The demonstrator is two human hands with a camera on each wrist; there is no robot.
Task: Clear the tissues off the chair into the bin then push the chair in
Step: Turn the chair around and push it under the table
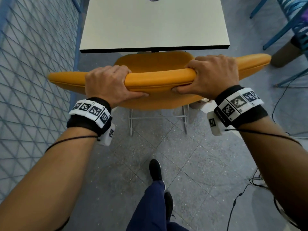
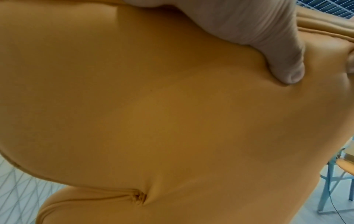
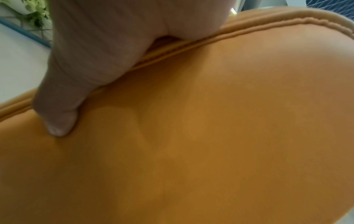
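An orange padded chair stands in front of me, its seat partly under the white table. My left hand grips the left part of the backrest's top edge, fingers over the front, thumb pressed into the back. My right hand grips the same edge further right in the same way. In the left wrist view my thumb dents the chair's back. In the right wrist view the thumb presses the chair's back below its piped seam. No tissues or bin are in view.
A blue mesh fence runs along the left. Blue chair legs and a brown post stand at the right, with black cables on the grey tiled floor. My feet are behind the chair.
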